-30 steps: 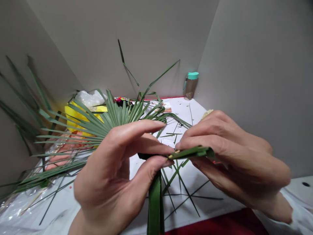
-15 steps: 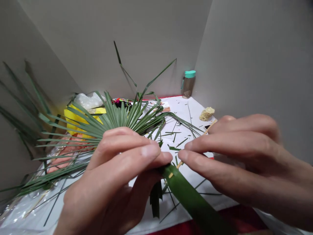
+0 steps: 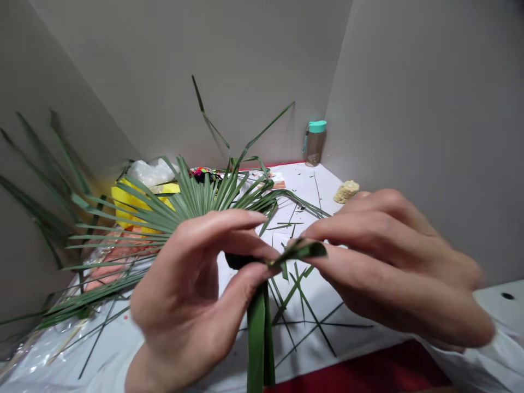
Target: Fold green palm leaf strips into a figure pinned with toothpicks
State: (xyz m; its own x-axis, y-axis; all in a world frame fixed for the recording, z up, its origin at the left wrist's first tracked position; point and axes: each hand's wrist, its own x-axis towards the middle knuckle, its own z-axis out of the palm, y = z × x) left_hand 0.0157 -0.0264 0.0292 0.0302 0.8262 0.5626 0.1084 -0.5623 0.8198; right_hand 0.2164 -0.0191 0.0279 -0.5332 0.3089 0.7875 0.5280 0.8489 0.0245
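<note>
1. Left hand (image 3: 192, 295), palm turned partly into view, thumb and finger pinched together on a glossy, folded green leaf strip (image 3: 256, 338) that hangs below it at centre front.
2. Right hand (image 3: 388, 262): fingers bent close together, tips behind the strip's folded end; whether they grip it, I cannot tell.
3. Bare white tabletop (image 3: 305, 174) lies beyond; a smooth grey wall (image 3: 429, 109) bounds the right, a spread green fan-shaped palm leaf (image 3: 200, 196) the left.
4. Half a second ago, the strip slanted down rightward.
</note>
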